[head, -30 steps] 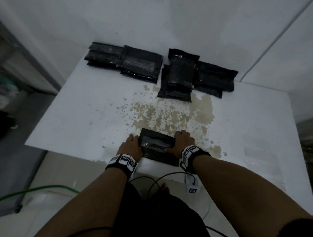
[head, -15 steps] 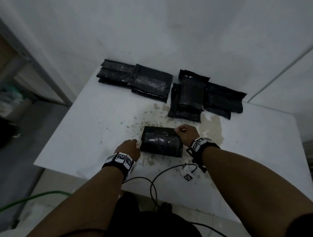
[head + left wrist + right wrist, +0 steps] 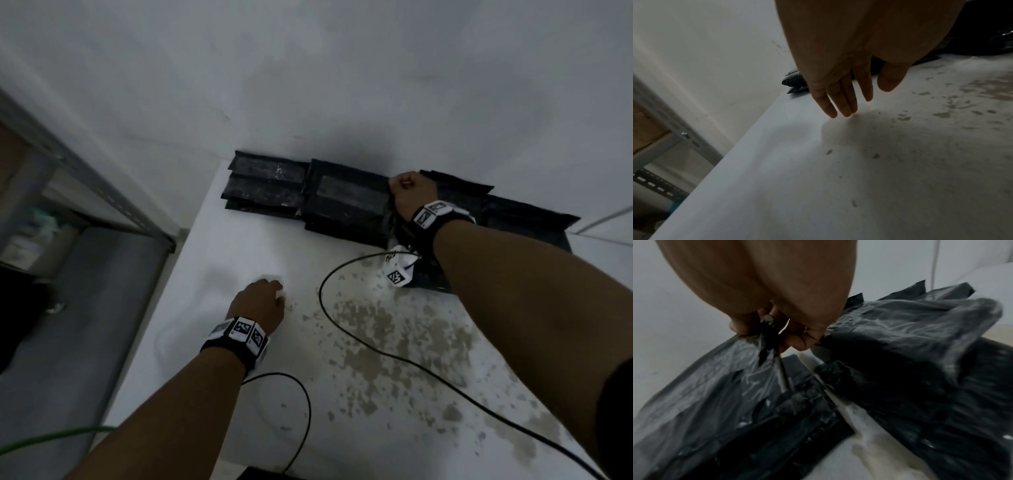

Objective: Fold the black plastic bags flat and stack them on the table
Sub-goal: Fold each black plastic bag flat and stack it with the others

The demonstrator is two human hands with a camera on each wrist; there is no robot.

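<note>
Clutching a black bag at the bench's far edge, right hand; left hand hovers open, fingers relaxed

Looks like a bare storeroom or back workroom, dimly lit. Plain white walls meet in a corner behind a white table with worn, stained patches. Slotted-angle metal shelving stands at the left, a grey floor below. Folded black plastic bags are piled along the wall.
</note>
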